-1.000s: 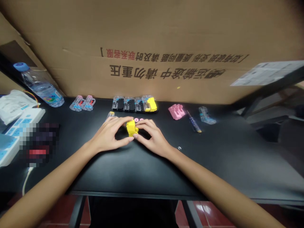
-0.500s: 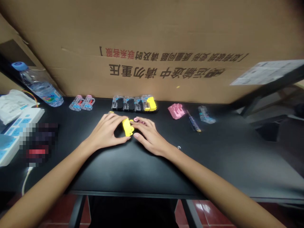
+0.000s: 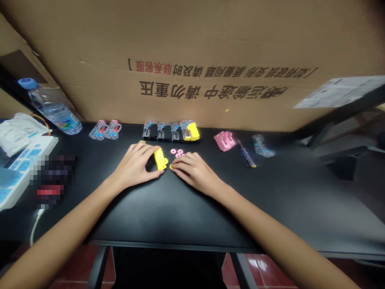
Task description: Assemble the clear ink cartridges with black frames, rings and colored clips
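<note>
My left hand [image 3: 135, 166] rests on the black table [image 3: 168, 208] with its fingers curled round a small yellow plastic part [image 3: 160, 159], thumb below and fingers above it. My right hand [image 3: 192, 170] lies just right of it, fingertips pinched on a tiny yellow piece [image 3: 171, 166] against the table. Several small pink rings [image 3: 178, 152] lie just beyond the right hand's fingers.
A row of clear and black pieces with one yellow one [image 3: 171, 131] stands at the back by a cardboard wall [image 3: 192, 60]. Two clear pieces [image 3: 105, 130], a pink part [image 3: 225, 140], a small screwdriver [image 3: 246, 154], a water bottle [image 3: 51, 108] and a power strip [image 3: 18, 168] lie around.
The yellow part has passed from between both hands into the left hand alone and tilted. The right hand has drawn back and now pinches a tiny yellow piece; the pink rings are uncovered.
</note>
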Demonstrator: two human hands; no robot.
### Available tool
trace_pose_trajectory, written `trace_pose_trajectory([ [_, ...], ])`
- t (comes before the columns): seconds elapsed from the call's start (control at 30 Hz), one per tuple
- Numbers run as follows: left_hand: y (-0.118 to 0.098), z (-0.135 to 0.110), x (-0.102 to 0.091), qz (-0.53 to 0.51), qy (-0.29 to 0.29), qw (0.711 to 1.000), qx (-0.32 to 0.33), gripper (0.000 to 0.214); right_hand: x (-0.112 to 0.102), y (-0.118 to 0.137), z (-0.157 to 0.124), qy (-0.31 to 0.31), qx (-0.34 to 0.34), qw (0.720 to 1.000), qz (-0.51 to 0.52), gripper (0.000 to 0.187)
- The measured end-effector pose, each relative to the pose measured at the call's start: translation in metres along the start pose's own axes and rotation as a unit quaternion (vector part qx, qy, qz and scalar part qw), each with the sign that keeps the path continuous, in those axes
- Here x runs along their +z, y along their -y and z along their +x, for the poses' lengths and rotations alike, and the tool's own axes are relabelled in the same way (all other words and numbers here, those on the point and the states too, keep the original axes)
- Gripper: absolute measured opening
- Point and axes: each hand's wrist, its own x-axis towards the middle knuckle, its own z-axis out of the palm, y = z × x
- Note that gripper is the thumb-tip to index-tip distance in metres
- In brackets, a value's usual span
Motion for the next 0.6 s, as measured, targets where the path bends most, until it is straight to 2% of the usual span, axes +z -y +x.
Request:
trace_pose_trajectory([
  [0.1, 0.0000, -0.0002, 0.0013, -0.004, 0.001, 1.000, -0.001, 0.064, -0.0030, 0.0014, -0.0017, 0.008, -0.029, 1.000, 0.009, 0.027],
  [0.23, -0.0007, -0.0005, 0.0021, -0.004, 0.003, 1.000, -0.002, 0.064, -0.0033, 0.0035, -0.0033, 0.004, -0.035, 0.999, 0.012, 0.027],
  [0.4, -0.0002, -0.0007, 0.0029, 0.001, 0.007, 1.000, -0.001, 0.065, -0.0024, 0.0025, -0.0035, -0.003, -0.065, 0.997, -0.028, 0.026],
  [0.5, 0.0006, -0.0008, 0.0038, 0.002, 0.007, 1.000, 0.002, 0.066, -0.0026, 0.0008, -0.0047, 0.007, -0.066, 0.997, -0.045, 0.027],
  [0.6, 0.0005, -0.0009, 0.0041, -0.002, 0.006, 1.000, 0.003, 0.066, -0.0013, 0.0007, -0.0046, 0.004, -0.050, 0.999, -0.014, 0.027],
])
